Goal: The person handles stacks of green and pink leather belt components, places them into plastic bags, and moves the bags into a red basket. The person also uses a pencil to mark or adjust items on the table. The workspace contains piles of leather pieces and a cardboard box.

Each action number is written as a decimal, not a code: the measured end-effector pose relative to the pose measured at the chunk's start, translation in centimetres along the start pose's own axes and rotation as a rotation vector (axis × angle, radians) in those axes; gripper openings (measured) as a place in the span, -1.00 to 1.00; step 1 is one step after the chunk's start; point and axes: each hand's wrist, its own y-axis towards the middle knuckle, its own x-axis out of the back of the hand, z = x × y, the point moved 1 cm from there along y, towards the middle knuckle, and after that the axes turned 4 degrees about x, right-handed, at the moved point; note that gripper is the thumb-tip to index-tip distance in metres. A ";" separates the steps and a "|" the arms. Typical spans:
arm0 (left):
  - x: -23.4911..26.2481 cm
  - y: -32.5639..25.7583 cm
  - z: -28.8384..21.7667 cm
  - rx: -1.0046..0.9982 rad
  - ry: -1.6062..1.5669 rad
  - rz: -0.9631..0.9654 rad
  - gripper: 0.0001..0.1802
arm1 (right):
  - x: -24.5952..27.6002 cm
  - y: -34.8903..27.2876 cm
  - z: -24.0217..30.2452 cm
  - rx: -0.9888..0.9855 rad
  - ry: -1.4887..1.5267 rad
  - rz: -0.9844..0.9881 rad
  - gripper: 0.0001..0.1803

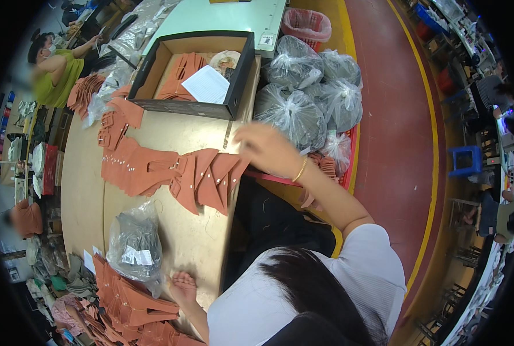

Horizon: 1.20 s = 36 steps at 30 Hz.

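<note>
My right hand [268, 149], a thin gold bracelet at its wrist, is over the table's right edge, beside the end of a row of overlapping rust-orange cut pieces [211, 173]. Motion smears its fingers, so whether it grips anything cannot be told. Small pale marks dot the pieces, which fan out leftward across the table. My left hand [183, 287] rests near the table's lower edge, palm up, its fingers loosely curled with nothing seen in them. Next to it lie a clear plastic bag of dark pieces [133, 239] and stacked rust-orange pieces [133, 300].
A black-edged cardboard box [234, 106] on the table holds more orange pieces, a white paper [206, 85] and a roll of tape. Tied plastic bags [294, 115] fill a red crate right of the table. A person in a green top [58, 81] sits at far left.
</note>
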 end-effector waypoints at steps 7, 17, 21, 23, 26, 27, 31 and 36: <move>-11.9 -3.8 4.7 0.111 0.744 0.239 -0.57 | 2.9 -3.1 -11.7 -0.423 -0.629 -0.001 -0.66; -31.1 -4.9 7.2 0.166 1.252 0.597 -0.64 | 11.6 5.9 -25.5 -0.435 -0.714 -0.393 -0.46; -39.4 -4.4 10.3 0.137 1.453 0.736 -0.68 | 12.0 8.5 -32.9 -0.753 -0.641 -0.350 -0.08; -43.5 -3.7 12.2 -0.119 1.581 0.856 -0.67 | 10.9 7.5 -34.9 -0.855 -0.479 -0.139 -0.12; -49.5 -1.7 14.2 -0.495 1.686 1.029 -0.63 | 9.5 4.7 -35.9 -0.791 -0.479 0.019 -0.47; -51.8 -0.2 15.5 -0.608 1.790 1.040 -0.60 | 9.0 3.2 -35.5 -0.696 -0.530 -0.057 -0.52; -59.8 5.4 22.6 -1.225 1.702 1.131 -0.42 | 9.1 -1.4 -34.4 -0.556 -0.494 -0.124 -0.53; -64.3 10.6 29.2 -1.392 1.900 0.985 -0.24 | 9.5 -3.5 -34.5 -0.530 -0.444 -0.242 -0.57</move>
